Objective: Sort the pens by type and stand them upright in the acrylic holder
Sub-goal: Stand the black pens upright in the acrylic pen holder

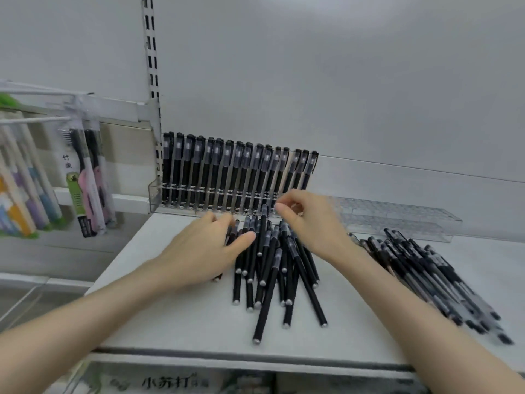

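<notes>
Head view: a heap of black pens [270,265] lies fanned on the white shelf [184,322], caps pointing to the back, silver ends toward the person. The left hand [204,251] lies over the heap's left edge, fingers fairly straight and laid on the caps there, thumb stretched across toward the middle; it grips nothing that I can make out. The right hand [306,223] hovers above the far end of the heap, just in front of the holder [397,220], with fingers curled in toward the thumb. It is blurred, and I cannot tell whether it pinches a pen or nothing at all; one cap pokes up just left of its fingertips. The clear holder runs along the back wall, and a row of matching pens [227,172] stands upright in its left part, leaning slightly at the row's right end. A second heap [426,274], of pens with paler barrels, lies to the right of the right forearm, apart from the first. Off the shelf to the left hang packs [88,177]; one carries two printed characters, the upper like 竹, the lower too soft to read. Below the shelf's front edge a box [167,382] reads 小苏打.
</notes>
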The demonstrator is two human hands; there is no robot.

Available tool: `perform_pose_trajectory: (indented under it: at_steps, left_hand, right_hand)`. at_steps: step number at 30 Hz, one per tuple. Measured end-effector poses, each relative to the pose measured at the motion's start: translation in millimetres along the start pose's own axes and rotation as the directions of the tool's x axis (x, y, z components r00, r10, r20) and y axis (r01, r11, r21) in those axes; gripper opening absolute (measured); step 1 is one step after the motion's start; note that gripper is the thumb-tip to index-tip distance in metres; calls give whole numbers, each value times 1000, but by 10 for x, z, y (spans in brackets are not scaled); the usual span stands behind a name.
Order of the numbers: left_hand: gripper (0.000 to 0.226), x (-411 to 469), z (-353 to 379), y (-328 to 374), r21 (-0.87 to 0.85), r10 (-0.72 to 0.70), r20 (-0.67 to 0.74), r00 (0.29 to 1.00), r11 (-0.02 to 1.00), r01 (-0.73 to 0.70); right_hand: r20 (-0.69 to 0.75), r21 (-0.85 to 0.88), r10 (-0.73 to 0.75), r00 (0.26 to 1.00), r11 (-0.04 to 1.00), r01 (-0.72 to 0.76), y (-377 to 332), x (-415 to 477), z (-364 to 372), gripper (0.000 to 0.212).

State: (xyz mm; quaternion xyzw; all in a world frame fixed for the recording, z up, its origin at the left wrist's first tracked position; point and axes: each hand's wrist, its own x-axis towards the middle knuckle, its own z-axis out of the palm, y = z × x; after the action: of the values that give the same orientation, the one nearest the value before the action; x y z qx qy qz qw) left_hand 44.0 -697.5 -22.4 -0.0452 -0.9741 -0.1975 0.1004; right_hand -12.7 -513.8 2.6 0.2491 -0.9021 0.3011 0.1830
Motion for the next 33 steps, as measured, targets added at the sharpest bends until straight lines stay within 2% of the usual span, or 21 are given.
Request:
perform_pose_trajectory:
  at_steps: [3, 6, 10, 14, 16, 18, 21, 25, 33]
  left_hand:
    - [60, -154, 95, 158, -55, -89, -41, 995, 995, 86]
    - [60, -199, 182, 288, -115, -177, -74, 981, 979, 168]
    - [45, -101, 124, 310, -354, -297, -19, 955, 895, 272]
    - [30, -74, 38, 290, -447, -331, 45, 943, 837, 315]
    - [34, -38, 58, 327, -418, -319, 17, 948, 859, 296]
    - [45, 44, 145, 349, -281, -326, -22, 945, 909, 307]
    - [40, 95, 206, 321, -145, -325, -45, 945, 938, 316]
    - [22, 9, 103, 235, -138, -243, -26, 970, 962, 237]
    - [20, -87, -58, 89, -136, -200, 91, 976, 968, 211]
  right_hand:
    - [161, -60, -18, 987, 998, 28, 60, -170, -17, 24]
    - [255, -80, -34, 966, 995, 56, 150, -280, 68, 33]
    - [285, -24, -28, 958, 999, 37, 225, -305, 138, 33]
    - [280, -24, -57, 958, 998, 66, 250, -310, 138, 32]
    - [268, -10, -69, 961, 997, 74, 239, -319, 139, 28]
    - [259, 0, -68, 963, 998, 70, 235, -327, 136, 28]
    - [250, -6, -63, 966, 998, 67, 246, -337, 132, 30]
    - [243, -21, -75, 967, 996, 82, 223, -344, 119, 29]
    - [251, -3, -41, 967, 999, 43, 168, -369, 75, 32]
